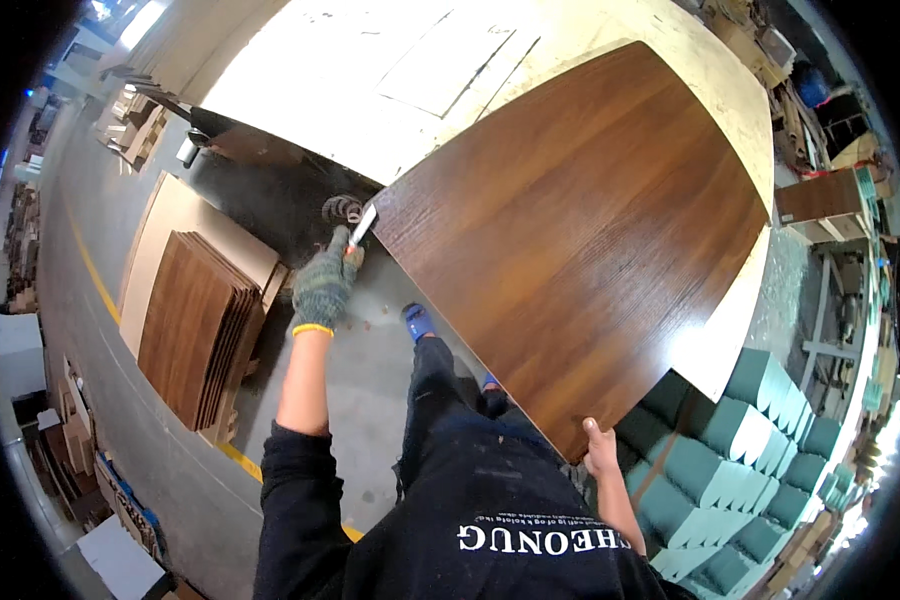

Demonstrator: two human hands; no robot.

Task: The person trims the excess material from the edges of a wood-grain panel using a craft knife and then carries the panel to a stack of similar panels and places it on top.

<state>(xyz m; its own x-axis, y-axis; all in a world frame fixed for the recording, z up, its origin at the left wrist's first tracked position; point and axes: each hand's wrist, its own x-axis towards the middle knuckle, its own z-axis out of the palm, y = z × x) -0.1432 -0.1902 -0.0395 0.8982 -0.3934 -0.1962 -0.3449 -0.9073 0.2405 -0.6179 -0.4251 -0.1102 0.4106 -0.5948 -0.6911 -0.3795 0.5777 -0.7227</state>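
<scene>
Reaching toward ten o'clock, your gloved left hand [323, 287] grips one pale-bladed tool [363, 225] at one corner of a brown board [580, 230]; at five o'clock, your bare right hand [601, 452] clasps its near edge, thumb on top. That single board lies partly over one desk [320, 80], toward two; one board stack [182, 325] sits at nine.

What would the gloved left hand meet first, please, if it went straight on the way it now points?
Most likely the brown wooden panel, at its left corner: the pale flat tool in the left hand points there. Depth is unclear, so it might pass beneath the edge.
</scene>
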